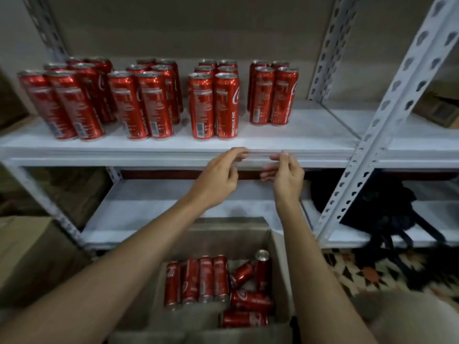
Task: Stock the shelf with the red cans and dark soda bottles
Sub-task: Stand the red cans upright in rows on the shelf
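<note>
Tall red cans stand in four clusters on the upper white shelf [310,135]: far left [62,105], middle left [146,103], middle [213,105] and right [273,95]. More red cans [198,281] lie in an open cardboard box [280,269] on the floor below, some in a row and some loose. My left hand [218,177] and my right hand [285,175] hover side by side in front of the shelf's front edge, below the right cluster. Their fingers are loosely curled towards each other and I see nothing in them. No dark bottles are in view.
A slotted white upright [387,120] crosses the right side at a slant. The lower shelf [139,209] sits behind the box. A dark bag [380,209] lies on the lower right shelf. Brown cartons [27,252] stand at the left, over a patterned floor [372,271].
</note>
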